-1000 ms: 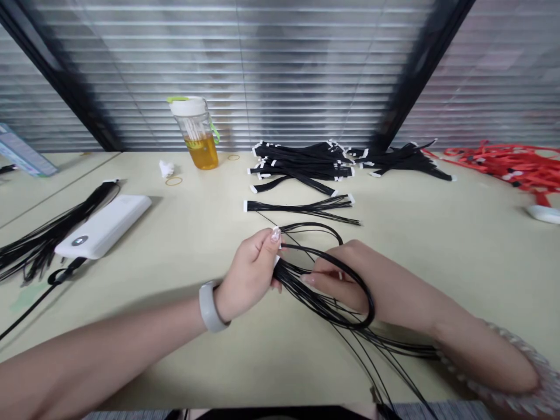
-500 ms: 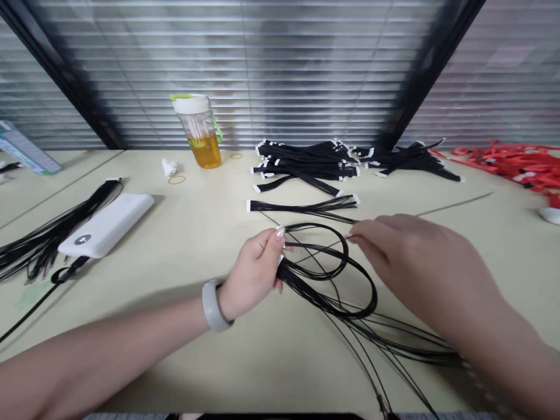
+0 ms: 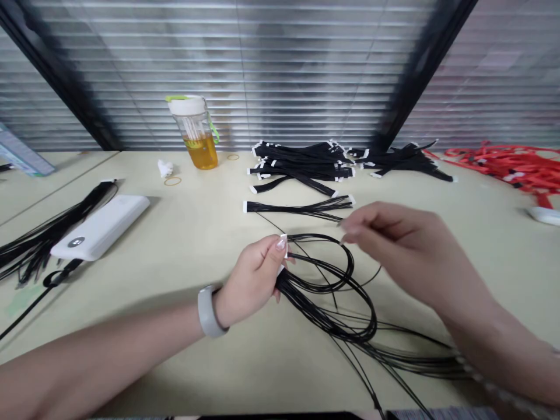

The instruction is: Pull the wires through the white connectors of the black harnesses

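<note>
My left hand [image 3: 258, 271] is closed on a black wire harness [image 3: 324, 312] by its white connectors [image 3: 283, 245]. From there several thin wires loop to the right and trail across the table towards its front edge. My right hand [image 3: 402, 251] hovers at the right of the loops, thumb and fingertips pinched together. Whether a wire sits between those fingertips I cannot make out. A loose wire end curves out below that hand. Just beyond the loops lies another black wire harness [image 3: 297, 207] with white connectors at both ends.
Black harnesses [image 3: 301, 160] are piled at the back, with more [image 3: 402, 160] beside them and red cables [image 3: 516, 166] farther right. A bottle of amber liquid [image 3: 201, 149], crumpled tissue [image 3: 165, 168], rubber bands, a white power bank [image 3: 102, 227] and black wires [image 3: 65, 221] are on the left.
A long wire that stretched up and right through my right hand no longer shows there. The right fingertips have shifted slightly left; my left hand still holds the harness.
</note>
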Motion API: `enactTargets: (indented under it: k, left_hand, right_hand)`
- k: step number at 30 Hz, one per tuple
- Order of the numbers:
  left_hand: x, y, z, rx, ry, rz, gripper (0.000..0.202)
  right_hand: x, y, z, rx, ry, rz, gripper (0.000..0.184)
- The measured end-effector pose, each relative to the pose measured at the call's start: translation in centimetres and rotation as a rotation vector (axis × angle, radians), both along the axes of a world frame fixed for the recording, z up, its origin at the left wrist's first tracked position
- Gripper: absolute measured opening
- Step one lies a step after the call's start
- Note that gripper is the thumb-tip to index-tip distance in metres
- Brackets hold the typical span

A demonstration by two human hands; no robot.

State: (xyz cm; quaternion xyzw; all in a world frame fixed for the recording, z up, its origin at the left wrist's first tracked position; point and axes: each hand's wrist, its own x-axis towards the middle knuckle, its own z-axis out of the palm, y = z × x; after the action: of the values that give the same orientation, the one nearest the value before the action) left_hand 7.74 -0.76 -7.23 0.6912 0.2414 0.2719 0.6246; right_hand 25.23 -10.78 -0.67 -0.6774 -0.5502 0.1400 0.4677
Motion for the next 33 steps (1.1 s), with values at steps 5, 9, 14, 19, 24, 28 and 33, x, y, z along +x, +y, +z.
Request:
enactTargets:
  k: [5, 9, 14, 19, 24, 28, 33]
  left_hand:
    - [-0.3, -0.1, -0.3, 0.021, -0.023, -0.013, 0.042]
    - [-0.5, -0.3, -0.4, 0.061, -0.017, -0.043, 0.041]
    - [-0.7, -0.5, -0.2, 0.193, 0.014, -0.088, 0.041]
    - [-0.6, -0.4, 0.0, 0.275, 0.016, -0.071, 0.043]
    - [-0.6, -0.4, -0.1, 0.283, 0.012, -0.075, 0.042]
    - [-0.7, -0.4, -0.2, 0.252, 0.013, -0.09, 0.041]
    - [-0.6, -0.4, -0.1, 0.274, 0.018, -0.087, 0.041]
  right_hand:
    - [-2.0, -0.2, -0.4, -0.186, -0.198, 0.074, 0.016]
    - [-2.0, -0.1, -0.8, -0.153, -0.271, 0.073, 0.024]
    - [-2.2, 0.1, -1.5, -0.156, -0.263, 0.132, 0.026]
    - [-2.4, 0.1, -1.7, -0.173, -0.237, 0.133, 0.03]
    - [-2.4, 0.1, -1.7, -0.191, -0.188, 0.132, 0.032]
    - [-2.4, 0.1, -1.7, -0.199, -0.188, 0.139, 0.032]
    - [-2.6, 0.1, -1.6, -0.208, -0.143, 0.14, 0.032]
